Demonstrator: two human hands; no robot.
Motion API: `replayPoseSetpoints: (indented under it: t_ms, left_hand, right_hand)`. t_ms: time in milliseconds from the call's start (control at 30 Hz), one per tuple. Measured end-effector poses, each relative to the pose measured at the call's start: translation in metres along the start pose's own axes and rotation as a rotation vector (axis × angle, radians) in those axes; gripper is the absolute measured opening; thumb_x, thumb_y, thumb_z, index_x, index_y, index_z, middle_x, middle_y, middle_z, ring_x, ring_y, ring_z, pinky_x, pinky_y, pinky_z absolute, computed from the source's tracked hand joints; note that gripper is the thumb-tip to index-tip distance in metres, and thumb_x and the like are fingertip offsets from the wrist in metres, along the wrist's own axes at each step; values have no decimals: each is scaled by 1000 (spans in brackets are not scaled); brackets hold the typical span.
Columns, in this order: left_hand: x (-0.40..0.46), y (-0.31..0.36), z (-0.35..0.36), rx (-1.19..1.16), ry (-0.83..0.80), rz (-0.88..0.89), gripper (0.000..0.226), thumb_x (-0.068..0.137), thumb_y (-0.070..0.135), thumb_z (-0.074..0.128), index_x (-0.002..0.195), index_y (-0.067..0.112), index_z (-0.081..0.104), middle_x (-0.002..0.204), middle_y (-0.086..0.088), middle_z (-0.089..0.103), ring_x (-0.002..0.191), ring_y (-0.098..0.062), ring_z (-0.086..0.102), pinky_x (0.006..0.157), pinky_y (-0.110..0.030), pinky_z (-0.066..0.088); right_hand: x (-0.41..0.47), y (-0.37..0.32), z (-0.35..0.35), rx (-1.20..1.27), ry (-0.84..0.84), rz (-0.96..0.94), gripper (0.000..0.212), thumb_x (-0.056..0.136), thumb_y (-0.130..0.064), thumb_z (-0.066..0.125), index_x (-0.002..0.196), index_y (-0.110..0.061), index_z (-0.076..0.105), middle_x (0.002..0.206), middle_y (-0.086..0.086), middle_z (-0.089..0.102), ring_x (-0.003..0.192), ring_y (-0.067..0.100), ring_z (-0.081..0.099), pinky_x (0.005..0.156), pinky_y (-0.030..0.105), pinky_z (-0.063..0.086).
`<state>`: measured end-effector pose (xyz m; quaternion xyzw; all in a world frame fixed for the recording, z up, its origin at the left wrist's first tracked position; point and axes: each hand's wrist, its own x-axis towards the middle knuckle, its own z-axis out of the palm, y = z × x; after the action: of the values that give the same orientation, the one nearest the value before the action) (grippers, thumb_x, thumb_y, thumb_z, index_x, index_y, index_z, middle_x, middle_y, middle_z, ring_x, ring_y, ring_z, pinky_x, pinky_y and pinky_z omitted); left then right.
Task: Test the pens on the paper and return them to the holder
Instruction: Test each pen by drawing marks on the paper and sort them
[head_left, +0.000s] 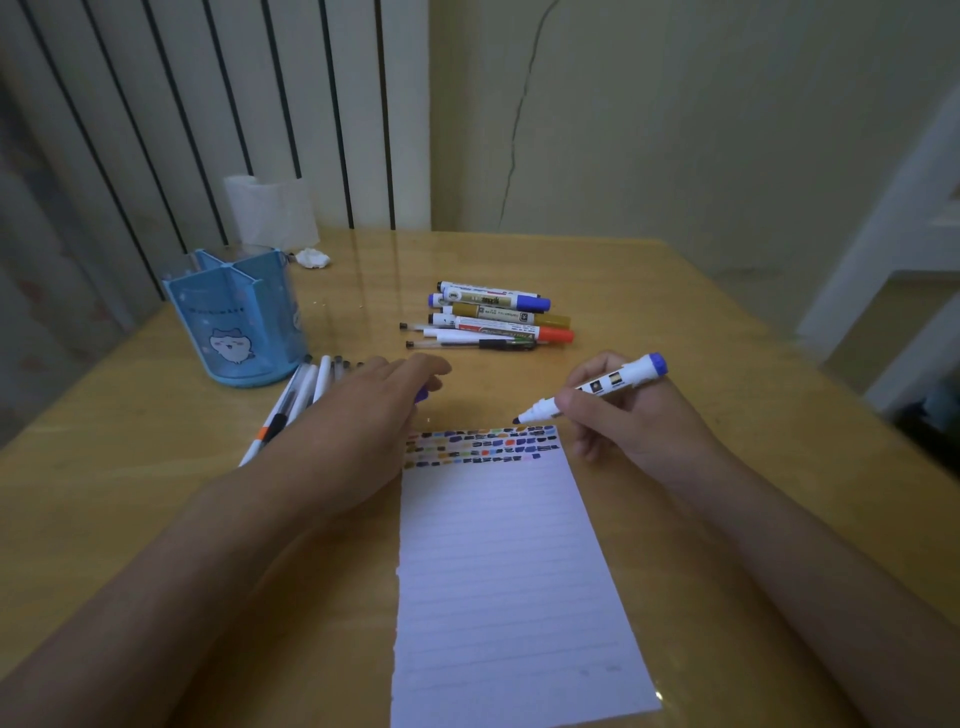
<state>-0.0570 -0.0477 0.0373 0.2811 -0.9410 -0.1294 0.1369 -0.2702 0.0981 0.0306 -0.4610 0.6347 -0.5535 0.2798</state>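
One marker (592, 389) is in your right hand (618, 415) in the head view, pinched in a writing grip around the front of its barrel. It is uncapped, with its dark tip just above the top edge of the paper (498, 561) and not clearly touching. Your left hand (363, 415) lies just left of the paper's top corner, fingers curled over something purple, probably the cap (422, 395), though most of it is hidden.

The paper already carries rows of coloured test strokes along its top edge; the rest is blank. Beyond the paper lies a pile of markers and pens (493, 317), well apart from it. To the left of the paper lies a second group of thin pens (296, 400), partly under your left wrist. Further left of the paper stands the blue holder (239, 317), which looks empty from here.

The marker should handle as light and stiff, with a smooth plastic barrel that may slip, so keep your hold near the tip. The sheet is thin and loose, so steady it while you stroke.
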Motion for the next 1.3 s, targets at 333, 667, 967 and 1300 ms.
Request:
replayPoseSetpoints:
  t_ms: [333, 667, 967, 1300]
  left_hand:
    - [-2, 2, -2, 33, 14, 79, 58, 96, 11, 60, 144, 38, 43, 125, 9, 44, 107, -9, 47, 86, -19, 46]
    - [-4, 4, -3, -98, 21, 146, 35, 88, 21, 72, 118, 36, 62, 107, 18, 59, 92, -2, 54, 73, -11, 43]
    - [-3, 5, -2, -143, 13, 144, 32, 89, 21, 71, 118, 34, 64, 104, 21, 61, 93, 2, 55, 77, -13, 46]
    - [-6, 10, -4, -171, 47, 114, 40, 94, 33, 63, 132, 40, 57, 110, 25, 59, 89, 9, 52, 69, -6, 42]
  right_hand:
    - [0, -10, 3, 112, -18, 94, 12, 100, -10, 54, 99, -11, 66, 74, 8, 73, 58, 16, 67, 56, 25, 54]
    - [-6, -9, 3, 159, -42, 41, 16, 82, -22, 73, 93, -12, 66, 74, 6, 71, 64, 18, 68, 63, 27, 56]
    - [-7, -10, 3, 135, -59, 51, 16, 82, -24, 74, 94, -16, 69, 82, 9, 74, 71, 19, 70, 66, 27, 57]
    - [-12, -13, 8, 45, -138, 54, 27, 78, -16, 77, 103, -9, 69, 81, 5, 77, 74, 13, 72, 68, 23, 58]
